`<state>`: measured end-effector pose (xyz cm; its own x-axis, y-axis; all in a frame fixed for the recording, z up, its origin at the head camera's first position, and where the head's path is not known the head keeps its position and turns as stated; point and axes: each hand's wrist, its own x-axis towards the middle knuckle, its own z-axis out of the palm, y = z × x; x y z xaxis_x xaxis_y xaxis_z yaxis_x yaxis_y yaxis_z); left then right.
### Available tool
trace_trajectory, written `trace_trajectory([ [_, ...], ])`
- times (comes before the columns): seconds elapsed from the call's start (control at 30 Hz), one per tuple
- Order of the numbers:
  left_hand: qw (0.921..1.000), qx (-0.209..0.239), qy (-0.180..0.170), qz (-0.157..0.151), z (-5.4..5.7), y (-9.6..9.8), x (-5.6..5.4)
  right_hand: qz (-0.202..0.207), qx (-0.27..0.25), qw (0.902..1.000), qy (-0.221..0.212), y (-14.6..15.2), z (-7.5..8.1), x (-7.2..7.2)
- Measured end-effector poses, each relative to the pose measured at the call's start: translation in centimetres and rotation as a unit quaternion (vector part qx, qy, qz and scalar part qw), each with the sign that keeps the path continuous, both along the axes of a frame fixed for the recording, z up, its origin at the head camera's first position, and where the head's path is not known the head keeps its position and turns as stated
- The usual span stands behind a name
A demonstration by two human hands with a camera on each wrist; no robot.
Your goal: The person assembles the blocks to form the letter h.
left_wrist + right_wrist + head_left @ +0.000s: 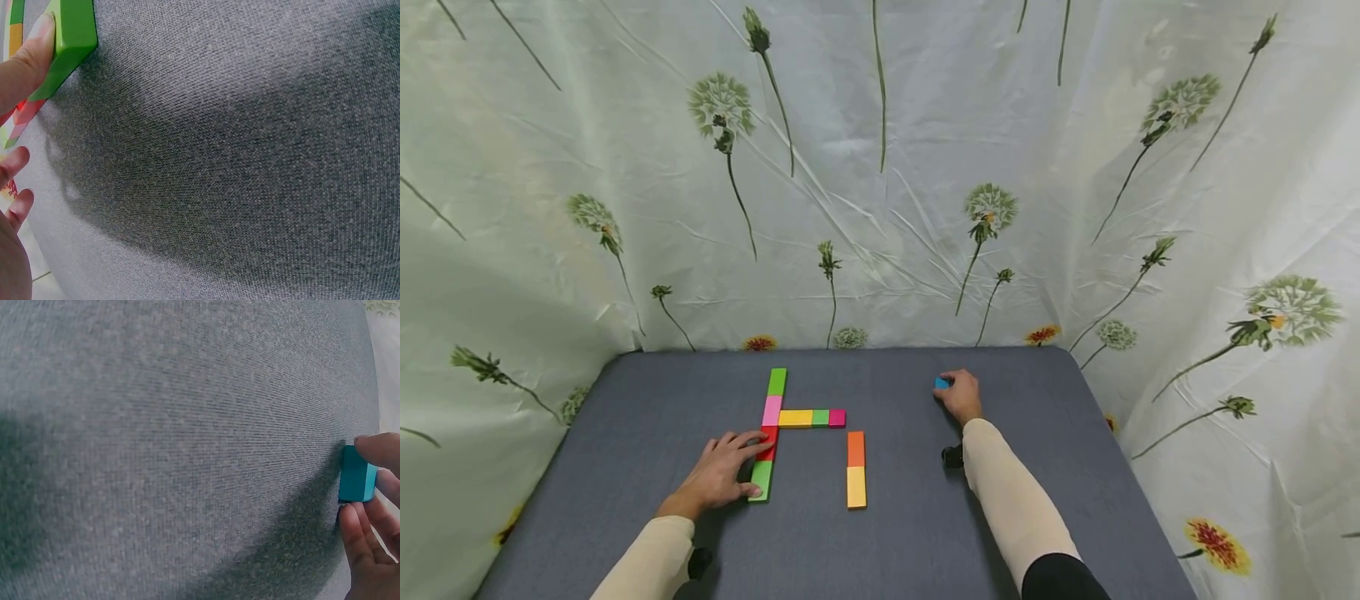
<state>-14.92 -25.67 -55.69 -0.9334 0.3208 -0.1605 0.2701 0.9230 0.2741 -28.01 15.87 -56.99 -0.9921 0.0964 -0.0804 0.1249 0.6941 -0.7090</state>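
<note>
Bright even light, soft shadows, wide-angle edge distortion, wrist views sl. blurry

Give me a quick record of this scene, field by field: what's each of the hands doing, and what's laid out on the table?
surface: grey fabric-covered table
left hand: left hand rests with straight fingers on a column of flat coloured blocks, touching the green block at its near end
right hand: right hand pinches a small blue rectangular block
other pieces: yellow, green and magenta row branching off the column; separate orange and yellow pair
backdrop: pale cloth printed with dandelions
</note>
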Motion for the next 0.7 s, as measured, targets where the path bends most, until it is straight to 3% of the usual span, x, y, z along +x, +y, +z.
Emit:
trace_trajectory([
  [0.37, 1.0000, 0.001, -0.002, -0.002, 0.0, 0.1, -0.1, 0.072, 0.019, 0.9970, 0.022, -1.0, 0.0, 1.0],
  [0.7, 0.9999, 0.011, 0.001, -0.006, 0.0, 0.1, 0.0, 0.168, 0.009, 0.9852, 0.034, -3.3, 0.3, 2.0],
])
